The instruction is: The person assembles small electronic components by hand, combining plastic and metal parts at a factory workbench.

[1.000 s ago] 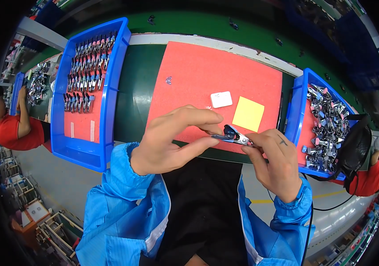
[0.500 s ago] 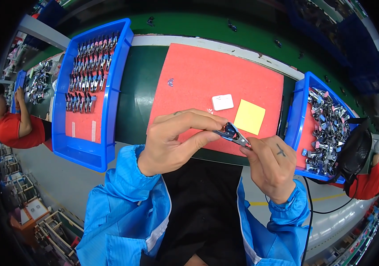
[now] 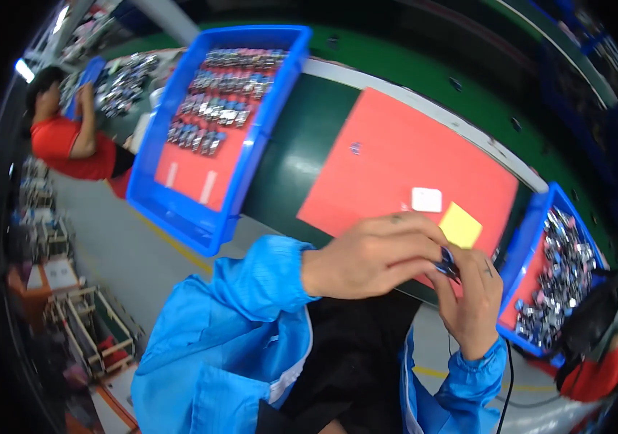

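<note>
Now our left hand [image 3: 373, 257] and right hand [image 3: 472, 300] sit closer together than a moment ago, each pinched almost closed on the dark clip [image 3: 447, 265] just our side of the yellow note [image 3: 462, 224], so handling seems unfinished.

A dark clip [image 3: 446, 265] slants in midair, partly hidden.

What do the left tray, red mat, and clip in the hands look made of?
Left tray: likely moulded plastic, semi-gloss; solid blue, smooth walls, rounded corners.
Red mat: perhaps foam or felt sheet, matte; flat, even colour without clear highlights.
Clip: dark with a glossy glint, possibly metal, plastic or both; blur and covering fingers leave it open.
</note>
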{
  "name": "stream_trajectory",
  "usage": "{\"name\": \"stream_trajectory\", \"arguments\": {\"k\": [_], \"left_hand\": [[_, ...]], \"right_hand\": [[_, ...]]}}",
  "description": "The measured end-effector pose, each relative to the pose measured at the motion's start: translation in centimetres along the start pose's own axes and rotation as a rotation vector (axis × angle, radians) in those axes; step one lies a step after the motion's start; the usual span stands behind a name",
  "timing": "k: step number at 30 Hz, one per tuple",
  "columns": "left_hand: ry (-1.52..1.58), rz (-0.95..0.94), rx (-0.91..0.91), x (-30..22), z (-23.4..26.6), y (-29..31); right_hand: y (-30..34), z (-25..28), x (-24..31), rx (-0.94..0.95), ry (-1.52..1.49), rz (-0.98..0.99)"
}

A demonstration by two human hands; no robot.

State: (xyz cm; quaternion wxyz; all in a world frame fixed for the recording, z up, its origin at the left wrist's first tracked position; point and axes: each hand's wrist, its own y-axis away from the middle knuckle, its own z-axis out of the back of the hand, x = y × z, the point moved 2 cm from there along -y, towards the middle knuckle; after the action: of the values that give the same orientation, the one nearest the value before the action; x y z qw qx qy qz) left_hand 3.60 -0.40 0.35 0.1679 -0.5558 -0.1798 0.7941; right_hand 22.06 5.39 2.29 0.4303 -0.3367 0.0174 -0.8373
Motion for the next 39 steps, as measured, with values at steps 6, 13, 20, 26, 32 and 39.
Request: {"name": "stream_trajectory", "arguments": {"k": [6,13,20,26,32,39], "left_hand": [[0.083,0.074,-0.04,0.2,0.7,2.6],[-0.21,0.238,-0.032,-1.9,3.6,6.2],[-0.593,0.256,-0.097,-2.7,6.8,7.1],[-0.988,0.666,-0.31,0.5,18.3,8.3],[-1.264,0.944,-0.123,6.9,21.0,9.5],[-1.281,0.762,-0.062,4.6,20.7,6.5]], "right_hand": [[0.9,-1.3,-0.5,0.149,-0.148,0.045],[0.5,-8.2,1.4,-0.058,-0.605,-0.279],[-1.2,-10.4,4.0,-0.019,-0.857,-0.382],[0.3,-10.2,1.7,0.097,-0.82,-0.503],[1.0,-9.8,1.0,0.069,-0.844,-0.552],[2.3,-9.0,-0.3,0.088,-0.8,-0.559]]}}
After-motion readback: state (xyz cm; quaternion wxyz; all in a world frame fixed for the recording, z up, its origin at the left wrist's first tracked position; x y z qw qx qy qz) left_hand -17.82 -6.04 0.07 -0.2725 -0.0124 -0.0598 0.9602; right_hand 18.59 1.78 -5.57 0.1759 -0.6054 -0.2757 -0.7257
